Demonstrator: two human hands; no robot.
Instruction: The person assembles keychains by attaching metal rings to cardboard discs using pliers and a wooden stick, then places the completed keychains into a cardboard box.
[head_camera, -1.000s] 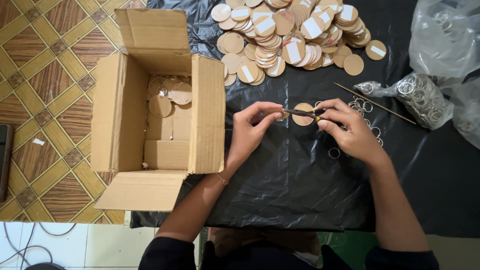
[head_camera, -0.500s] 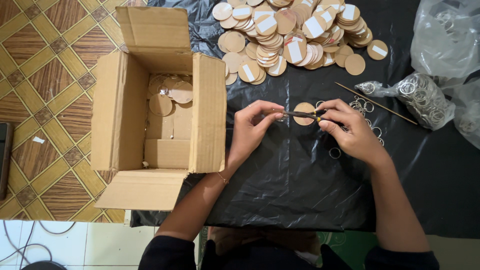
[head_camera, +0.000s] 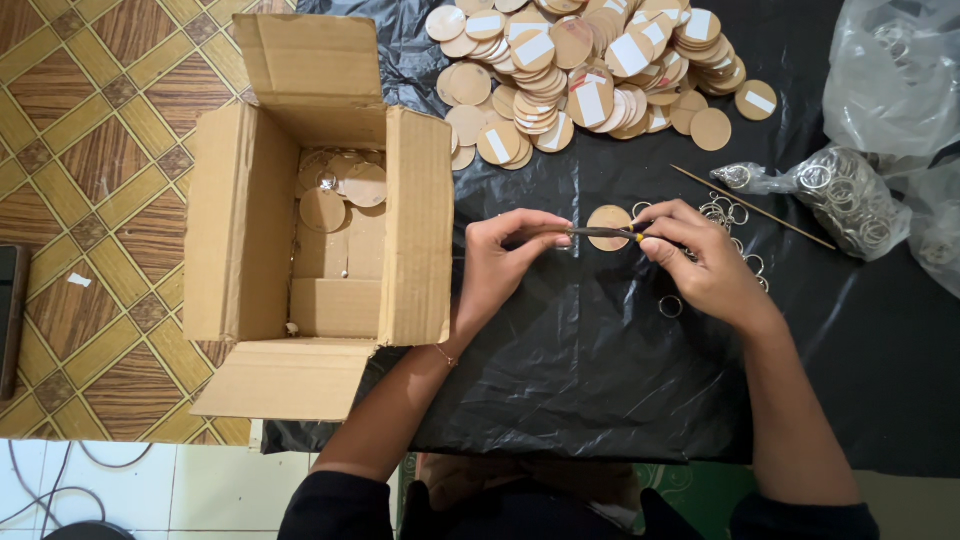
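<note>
Black plastic sheeting (head_camera: 600, 380) covers the floor before me, and just above its middle I see my left hand (head_camera: 505, 265) and right hand (head_camera: 700, 262), fingers pinched narrow on the two ends of a thin dark tool (head_camera: 600, 232) lying across a small round wooden disc (head_camera: 608, 220). I judge the disc light, stiff and easily snapped, best held by its rim. Farther off lie loose metal rings (head_camera: 725, 212), the open cardboard box (head_camera: 320, 225) and the disc heap (head_camera: 590, 60).
</note>
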